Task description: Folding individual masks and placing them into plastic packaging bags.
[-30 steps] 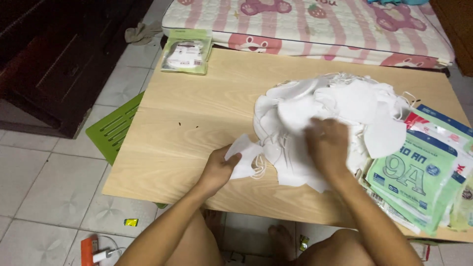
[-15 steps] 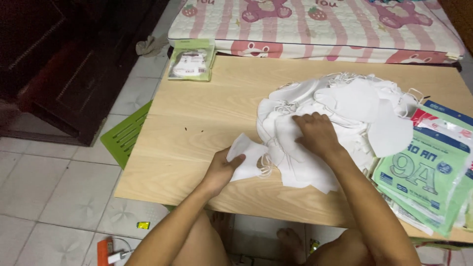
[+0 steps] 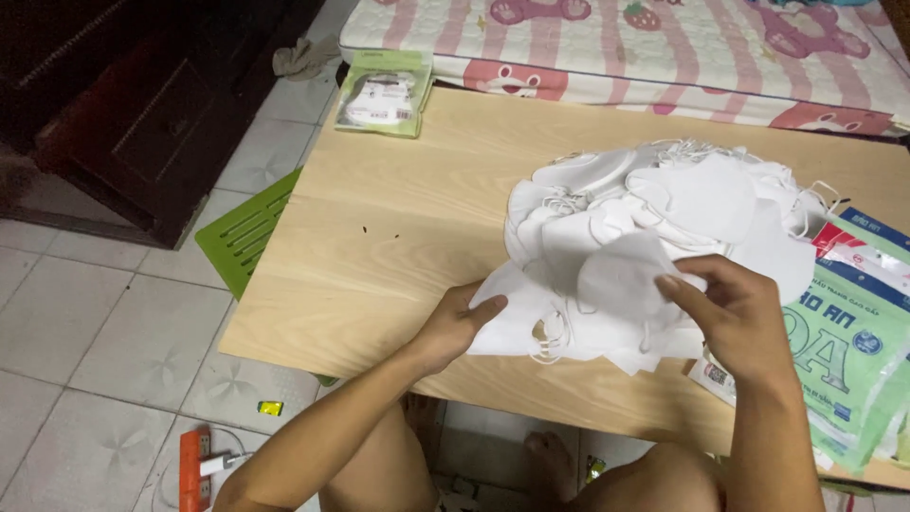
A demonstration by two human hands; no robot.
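Note:
A heap of white face masks [image 3: 664,199] with thin ear loops lies on the right half of a light wooden table [image 3: 417,218]. My right hand [image 3: 739,318] pinches one white mask [image 3: 621,275] by its edge and lifts it just above the front of the heap. My left hand [image 3: 460,322] rests on the table near the front edge, its fingers and thumb gripping the folded masks [image 3: 517,327] at the heap's left front corner.
Green and white printed plastic bags [image 3: 853,332] are stacked at the table's right end. A small packed bag of masks [image 3: 384,92] lies at the far left corner. A mattress with a pink print [image 3: 664,47] borders the far side; a green slatted panel [image 3: 248,232] lies on the tiled floor.
My right hand has drawn back from the heap toward me, raising one mask. My left hand stays on the masks at the front. The camera has shifted left.

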